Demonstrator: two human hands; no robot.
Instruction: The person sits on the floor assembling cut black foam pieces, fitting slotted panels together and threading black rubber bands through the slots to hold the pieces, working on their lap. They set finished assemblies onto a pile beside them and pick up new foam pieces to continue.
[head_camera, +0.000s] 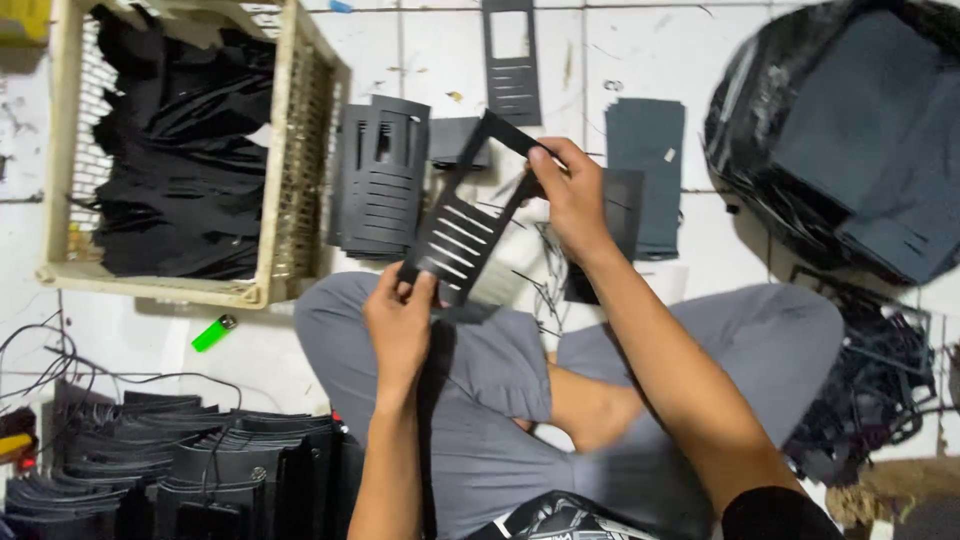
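White tiled floor (440, 60), person seated cross-legged: left hand (400, 320) pinches the lower end and right hand (572, 195) the upper end of one black slotted die-cut sheet (462, 235), raised just right of the cream plastic crate (300, 150). Step judged: stripping waste from the cut-outs, which calls for a firm two-handed hold. Beside the crate: one stack of like sheets (380, 180), one green lighter (213, 333) below it, one black bag (840, 130) far right.

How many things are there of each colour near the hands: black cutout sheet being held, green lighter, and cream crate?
Black: 1, the slotted sheet held by the left hand and right hand
Green: 1, the lighter
Cream: 1, the crate
Total: 3
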